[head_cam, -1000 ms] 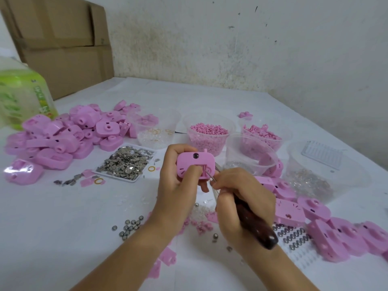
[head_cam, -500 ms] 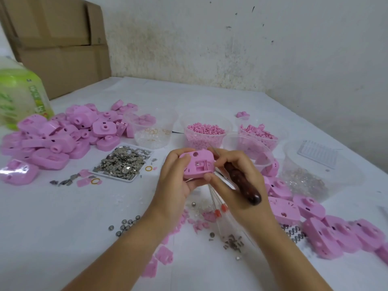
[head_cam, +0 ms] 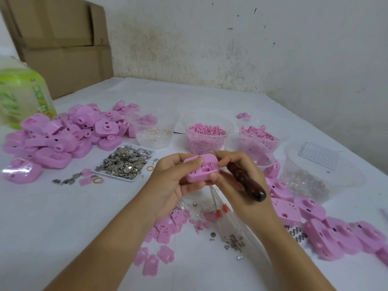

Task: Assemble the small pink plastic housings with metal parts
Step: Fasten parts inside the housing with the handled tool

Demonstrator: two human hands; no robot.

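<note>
Since a second ago the held housing (head_cam: 202,168) has tipped from standing face-on to lying open side up. The tool (head_cam: 249,183) has swung off it, and its dark wooden handle now slants down to the right across the palm, thin metal tip poking up behind the fingers.

White table (head_cam: 63,217) fills the view, its far and right edges running along the stained wall (head_cam: 252,49). Cardboard boxes (head_cam: 63,38) stand at the far left corner, a green packet (head_cam: 21,97) just in front of them. The widest bare room lies near left, between the left forearm and the pile of housings (head_cam: 63,135). A second bare strip runs behind the tubs to the wall. A row of housings (head_cam: 315,217) crowds the near right side.

The big tub (head_cam: 315,181) sits far right and the pellet tub (head_cam: 206,135) just beyond the hands. The tray of metal pieces (head_cam: 126,162) lies just left of the hands, apart from them.

The left hand (head_cam: 174,181) grips the housing above mid-table, fingers curled beneath it and thumb on top. The right hand (head_cam: 237,175) pinches the housing's right end with thumb and forefinger, while its other fingers clamp the tool handle.

Under the wrists lie capped clear tubes (head_cam: 221,213), flat pink bits (head_cam: 155,255) and springs (head_cam: 296,234).
</note>
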